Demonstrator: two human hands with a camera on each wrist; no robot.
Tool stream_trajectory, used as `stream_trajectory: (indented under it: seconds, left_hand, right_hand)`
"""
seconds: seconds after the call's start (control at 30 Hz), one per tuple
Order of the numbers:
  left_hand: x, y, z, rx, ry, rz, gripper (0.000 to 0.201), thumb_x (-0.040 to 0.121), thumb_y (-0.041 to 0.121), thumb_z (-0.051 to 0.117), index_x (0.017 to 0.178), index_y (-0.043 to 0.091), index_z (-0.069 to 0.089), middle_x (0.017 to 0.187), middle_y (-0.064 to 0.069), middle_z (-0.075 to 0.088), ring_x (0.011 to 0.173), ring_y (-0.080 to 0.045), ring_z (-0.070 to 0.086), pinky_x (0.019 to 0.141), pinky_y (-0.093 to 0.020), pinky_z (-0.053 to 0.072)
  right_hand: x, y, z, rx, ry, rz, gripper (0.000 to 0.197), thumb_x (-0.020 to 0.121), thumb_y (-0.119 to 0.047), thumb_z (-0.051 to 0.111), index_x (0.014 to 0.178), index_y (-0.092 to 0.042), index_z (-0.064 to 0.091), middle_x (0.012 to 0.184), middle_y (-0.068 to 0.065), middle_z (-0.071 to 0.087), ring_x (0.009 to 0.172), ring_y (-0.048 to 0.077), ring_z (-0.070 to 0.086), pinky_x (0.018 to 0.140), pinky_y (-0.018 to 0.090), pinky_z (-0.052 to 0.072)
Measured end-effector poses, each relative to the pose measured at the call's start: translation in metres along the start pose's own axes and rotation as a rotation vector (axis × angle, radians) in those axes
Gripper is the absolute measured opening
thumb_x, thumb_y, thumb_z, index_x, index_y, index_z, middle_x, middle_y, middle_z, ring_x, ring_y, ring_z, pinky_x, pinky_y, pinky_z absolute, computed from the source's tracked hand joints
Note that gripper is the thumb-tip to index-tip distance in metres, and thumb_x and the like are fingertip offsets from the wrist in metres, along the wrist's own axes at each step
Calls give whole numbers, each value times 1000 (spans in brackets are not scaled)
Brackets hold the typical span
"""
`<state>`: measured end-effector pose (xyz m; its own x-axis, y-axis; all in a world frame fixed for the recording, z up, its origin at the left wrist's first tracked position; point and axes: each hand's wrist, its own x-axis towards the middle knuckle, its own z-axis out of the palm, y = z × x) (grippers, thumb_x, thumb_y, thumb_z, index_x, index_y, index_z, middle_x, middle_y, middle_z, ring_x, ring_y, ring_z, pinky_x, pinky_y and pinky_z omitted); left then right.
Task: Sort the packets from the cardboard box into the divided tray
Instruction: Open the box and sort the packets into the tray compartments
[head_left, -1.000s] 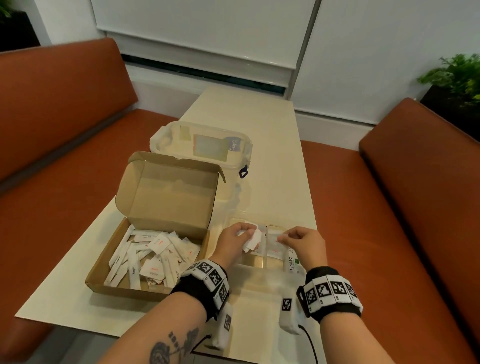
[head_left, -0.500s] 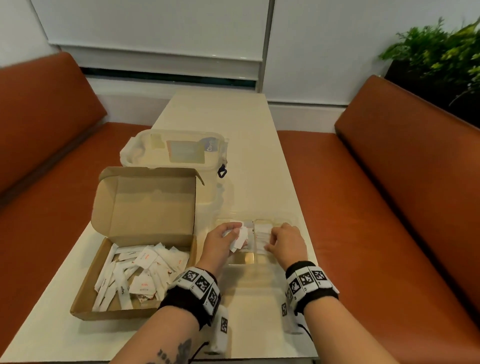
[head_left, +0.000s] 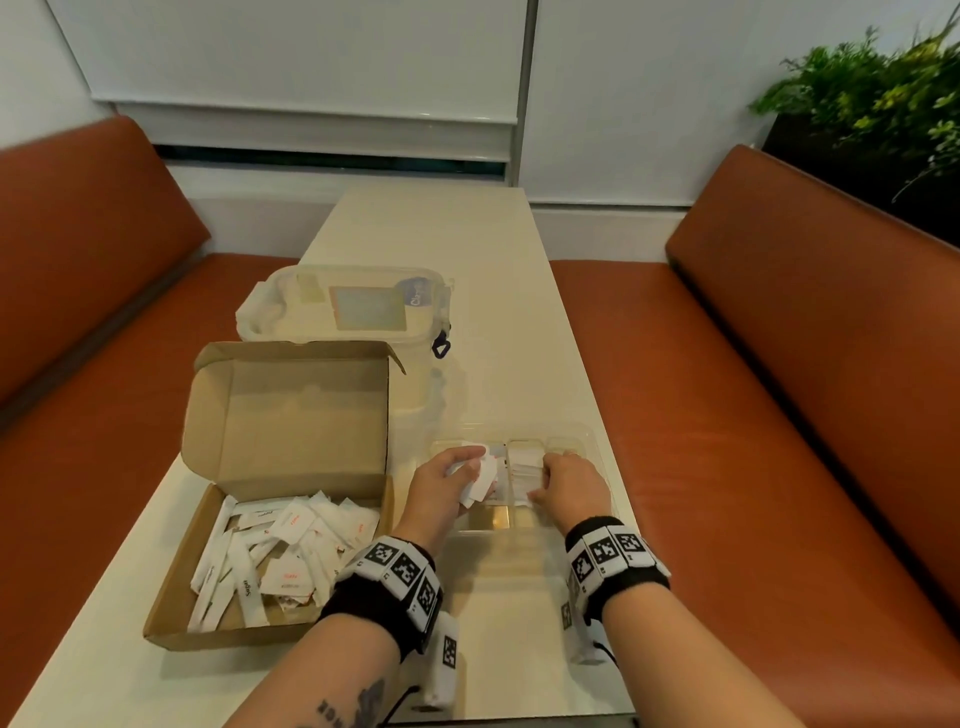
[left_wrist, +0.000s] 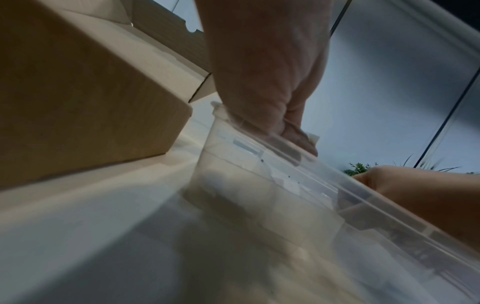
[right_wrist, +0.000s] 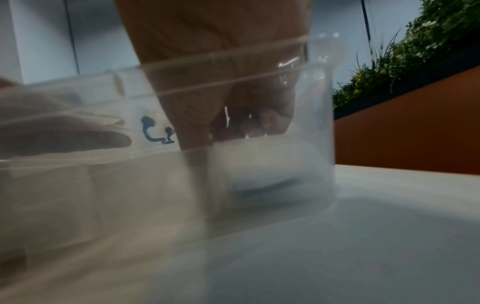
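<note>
The clear plastic divided tray (head_left: 587, 441) sits on the cream table (head_left: 498, 291), just right of the open brown cardboard box (head_left: 291, 415) of white paper packets (head_left: 291, 551). Over the tray, the left hand (head_left: 441, 488) clutches several white packets (head_left: 480, 480). The right hand (head_left: 569, 483) reaches into a middle compartment, fingers curled; whether it grasps anything I cannot tell.

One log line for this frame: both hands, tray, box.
left hand: holds packets over divided tray | right hand: fingers in tray compartment on packets | cardboard box: open, packets remain
</note>
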<state>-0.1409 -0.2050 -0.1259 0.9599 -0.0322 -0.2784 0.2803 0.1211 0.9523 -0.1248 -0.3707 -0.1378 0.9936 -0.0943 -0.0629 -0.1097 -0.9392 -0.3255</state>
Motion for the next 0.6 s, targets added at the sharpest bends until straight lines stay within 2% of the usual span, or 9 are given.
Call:
stream_trajectory:
  seconds: [0.17, 0.23, 0.27, 0.33, 0.4, 0.47, 0.5, 0.53, 0.6]
  left_hand:
    - [2, 2, 1, -86, 4, -46, 23, 98, 7, 45, 101, 11, 67, 116, -14, 60, 97, -34, 63, 87, -44, 55]
    - [2, 5, 1, -147, 5, -87, 26, 100, 8, 40, 107, 5, 64, 121, -19, 57, 103, -33, 60, 75, -34, 58]
    - [2, 6, 1, -177, 2, -107, 28, 100, 8, 38, 112, 3, 63, 125, -21, 55, 107, -33, 59, 75, -33, 58]
    - [2, 8, 0, -204, -3, -134, 33, 97, 4, 36, 119, 1, 61, 130, -21, 52, 117, -34, 55, 84, -38, 55]
    - [2, 9, -1, -185, -9, -144, 43, 89, -4, 33, 123, 4, 59, 121, -21, 54, 104, -28, 63, 81, -36, 54]
    - [1, 10, -1, -152, -14, -157, 54, 81, -12, 31, 125, 5, 57, 88, -16, 58, 60, -12, 65, 65, -27, 56]
    - [2, 11, -2, -141, -14, -167, 57, 79, -14, 31, 126, 6, 56, 79, -12, 55, 48, -9, 59, 60, -24, 56]
    - [2, 11, -1, -138, -16, -176, 59, 78, -16, 31, 127, 7, 56, 81, -12, 55, 48, -10, 58, 60, -24, 55]
    - [3, 12, -1, -154, -26, -180, 61, 78, -16, 30, 128, 9, 55, 107, -18, 55, 72, -20, 62, 67, -29, 53]
  right_hand:
    - [-3, -12, -5, 282, 125, -58, 27, 81, -27, 66, 68, -24, 43, 72, -7, 50, 68, 13, 47, 53, 20, 30]
    - [-6, -23, -7, 445, 112, -143, 15, 81, -29, 66, 74, -27, 53, 72, -10, 53, 67, 5, 48, 56, 18, 31]
    - [-7, -28, -8, 500, 67, -180, 10, 80, -30, 68, 80, -29, 58, 75, -12, 55, 68, 1, 47, 58, 18, 33]
    - [-8, -36, -9, 520, -44, -218, 23, 75, -30, 72, 96, -30, 64, 84, -12, 55, 70, -1, 46, 66, 19, 37]
    - [-7, -40, -9, 493, -109, -193, 40, 73, -30, 75, 111, -25, 64, 94, -8, 54, 76, 3, 50, 74, 22, 43]
    - [-7, -42, -9, 497, -126, -162, 47, 73, -29, 77, 117, -21, 62, 99, -4, 53, 83, 9, 54, 81, 25, 47]
    - [-7, -41, -10, 501, -127, -152, 47, 73, -29, 77, 116, -19, 62, 99, -3, 53, 85, 12, 55, 83, 26, 48]
    - [-7, -41, -10, 507, -124, -144, 45, 72, -28, 79, 113, -18, 63, 99, -2, 53, 86, 13, 56, 82, 26, 49]
    - [-7, -40, -11, 525, -107, -136, 39, 69, -25, 81, 102, -16, 62, 97, -2, 54, 83, 16, 57, 78, 26, 49]
